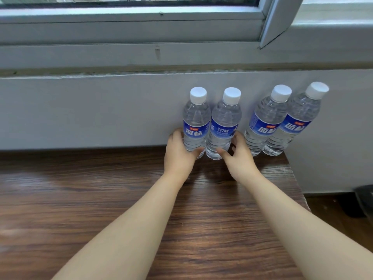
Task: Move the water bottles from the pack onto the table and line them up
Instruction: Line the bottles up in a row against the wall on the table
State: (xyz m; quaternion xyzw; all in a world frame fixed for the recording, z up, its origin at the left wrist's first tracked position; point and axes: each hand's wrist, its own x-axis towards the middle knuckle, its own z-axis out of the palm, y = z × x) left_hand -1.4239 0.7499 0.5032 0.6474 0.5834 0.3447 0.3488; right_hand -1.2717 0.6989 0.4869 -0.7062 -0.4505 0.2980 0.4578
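While the left hand [178, 153] grips 1 upright clear plastic white-capped water bottle [195, 122] and the right hand [240, 158] its touching neighbour [224, 126], both on the brown wooden table [101, 199] against the grey wall [101, 110], 2 placed bottles [264, 122] stand rightward along that wall, nearer the right hand.

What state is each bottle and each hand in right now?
Leftmost bottle: upright, capped, full, gripped by left hand.
Second bottle: upright, capped, full, gripped by right hand.
Third bottle: upright, capped, untouched.
Fourth bottle: upright, capped, untouched.
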